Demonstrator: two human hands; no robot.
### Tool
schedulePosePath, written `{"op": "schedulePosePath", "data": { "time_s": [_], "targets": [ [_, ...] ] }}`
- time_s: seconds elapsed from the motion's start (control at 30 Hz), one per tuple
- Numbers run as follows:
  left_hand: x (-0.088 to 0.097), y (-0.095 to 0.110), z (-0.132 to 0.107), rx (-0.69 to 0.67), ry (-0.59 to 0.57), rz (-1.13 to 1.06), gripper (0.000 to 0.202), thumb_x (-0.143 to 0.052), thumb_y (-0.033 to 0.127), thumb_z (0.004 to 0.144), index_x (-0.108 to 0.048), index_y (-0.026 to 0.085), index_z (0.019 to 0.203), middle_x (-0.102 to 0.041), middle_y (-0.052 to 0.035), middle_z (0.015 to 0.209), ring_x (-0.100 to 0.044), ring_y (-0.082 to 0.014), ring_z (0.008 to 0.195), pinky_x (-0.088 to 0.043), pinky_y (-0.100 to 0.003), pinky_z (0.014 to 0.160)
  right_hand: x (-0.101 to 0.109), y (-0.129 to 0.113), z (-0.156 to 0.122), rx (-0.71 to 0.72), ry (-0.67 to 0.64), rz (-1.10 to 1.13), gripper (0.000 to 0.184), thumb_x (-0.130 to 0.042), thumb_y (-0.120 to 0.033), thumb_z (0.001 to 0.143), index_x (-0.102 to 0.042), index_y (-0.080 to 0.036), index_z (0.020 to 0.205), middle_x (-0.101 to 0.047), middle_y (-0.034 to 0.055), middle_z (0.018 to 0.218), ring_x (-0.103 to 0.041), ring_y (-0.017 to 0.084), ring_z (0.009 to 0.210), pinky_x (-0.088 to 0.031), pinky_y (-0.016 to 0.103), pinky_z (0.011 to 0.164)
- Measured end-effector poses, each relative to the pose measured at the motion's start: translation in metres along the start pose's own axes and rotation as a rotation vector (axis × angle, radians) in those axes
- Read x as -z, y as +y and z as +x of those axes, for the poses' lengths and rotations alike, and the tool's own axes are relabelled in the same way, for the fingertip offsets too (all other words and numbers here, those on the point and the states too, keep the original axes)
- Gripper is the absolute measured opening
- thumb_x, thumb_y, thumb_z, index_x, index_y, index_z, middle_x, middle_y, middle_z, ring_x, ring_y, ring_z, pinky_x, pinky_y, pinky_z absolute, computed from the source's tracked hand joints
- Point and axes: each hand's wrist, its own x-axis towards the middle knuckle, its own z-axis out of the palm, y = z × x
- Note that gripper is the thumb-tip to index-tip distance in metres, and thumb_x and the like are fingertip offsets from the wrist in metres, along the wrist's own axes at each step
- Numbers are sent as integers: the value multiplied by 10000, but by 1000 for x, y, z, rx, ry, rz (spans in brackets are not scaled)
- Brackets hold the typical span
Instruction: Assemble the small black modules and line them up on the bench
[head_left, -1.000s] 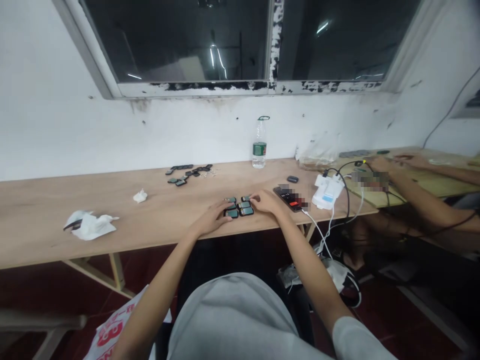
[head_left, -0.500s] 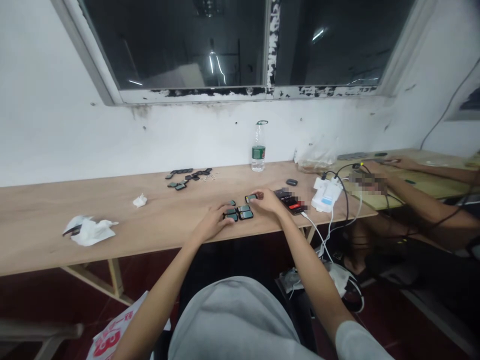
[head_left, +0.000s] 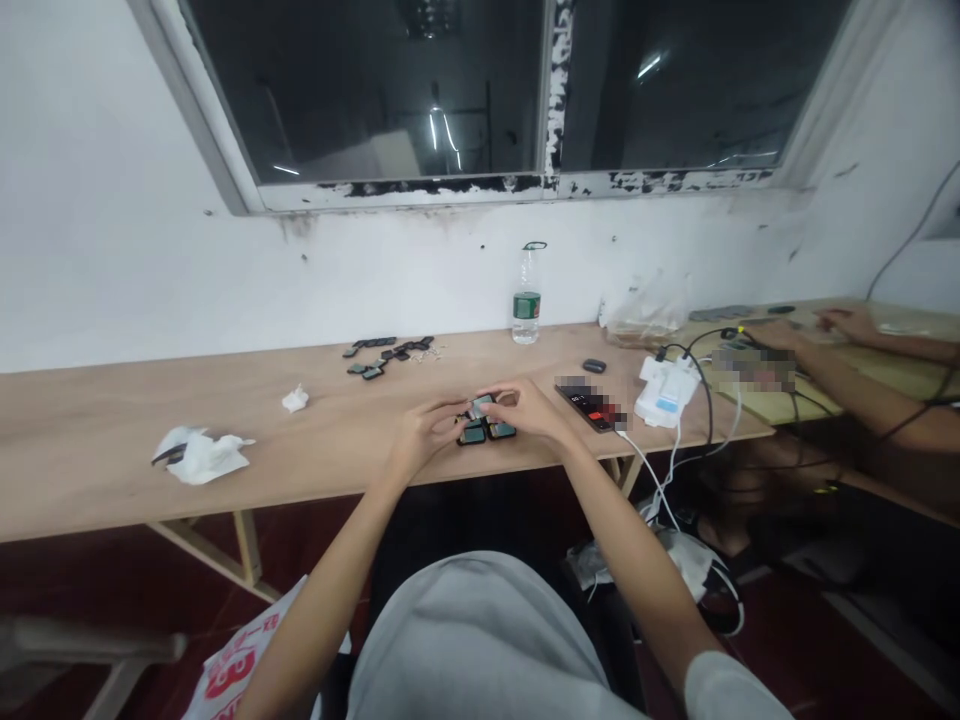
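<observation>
Between both hands is a small black-edged module with a grey screen-like face [head_left: 482,407], raised over several alike on the table. The fingers of my right hand [head_left: 527,408] close on its right side. From the left, my left hand [head_left: 426,430] has its fingers bent against the module's left edge, thumb tucked near. Just below the hands lie more of these modules, one at the left [head_left: 472,434] and one at the right [head_left: 501,430]. My fingers partly cover the group, so its full layout is hidden.
More black modules [head_left: 373,371] and small pale bits [head_left: 431,353] lie near the wall. A phone [head_left: 589,405], dark oval object [head_left: 595,366], white power strip [head_left: 667,390], bottle [head_left: 526,305] and crumpled tissues [head_left: 202,455] are around. A co-worker's arm [head_left: 847,370] reaches in at right.
My right hand has brought the module left, over the group. My left hand has lifted its fingers from the lying modules to meet it. The view has shifted slightly.
</observation>
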Motion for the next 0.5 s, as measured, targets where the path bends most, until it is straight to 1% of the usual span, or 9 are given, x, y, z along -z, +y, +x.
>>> {"op": "schedulePosePath", "data": {
  "time_s": [0.1, 0.2, 0.3, 0.5],
  "targets": [
    [-1, -2, -2, -52, 8, 6, 181, -660, 266, 930, -744, 205, 1078, -750, -82, 1112, -738, -202, 977, -614, -331, 903, -1, -2, -1, 13, -50, 6, 419, -720, -377, 831, -739, -150, 1182, -766, 77, 827, -690, 176, 668, -540, 254, 597],
    [-1, -3, -3, -94, -3, 29, 178, -666, 265, 927, -746, 202, 1073, -753, -81, 1109, -748, -197, 947, -625, -310, 875, -2, -2, -2, 14, -93, 31, 425, -709, -403, 844, -739, -159, 1190, -773, 85, 877, -693, 175, 679, -556, 266, 617],
    [1, -5, -4, -124, -18, 52, 191, -671, 263, 925, -741, 203, 1092, -752, -82, 1121, -751, -198, 944, -627, -310, 880, -3, -1, -1, 9, -89, 43, 410, -700, -430, 854, -751, -176, 1172, -776, 85, 909, -701, 182, 695, -572, 278, 630],
    [4, -10, -8, -186, -56, 149, 248, -664, 240, 922, -719, 237, 1165, -741, -75, 1175, -753, -200, 953, -627, -316, 881, -5, 0, 0, 0, -101, 56, 406, -702, -441, 857, -757, -171, 1155, -776, 85, 894, -719, 200, 742, -585, 275, 641]
  ]
}}
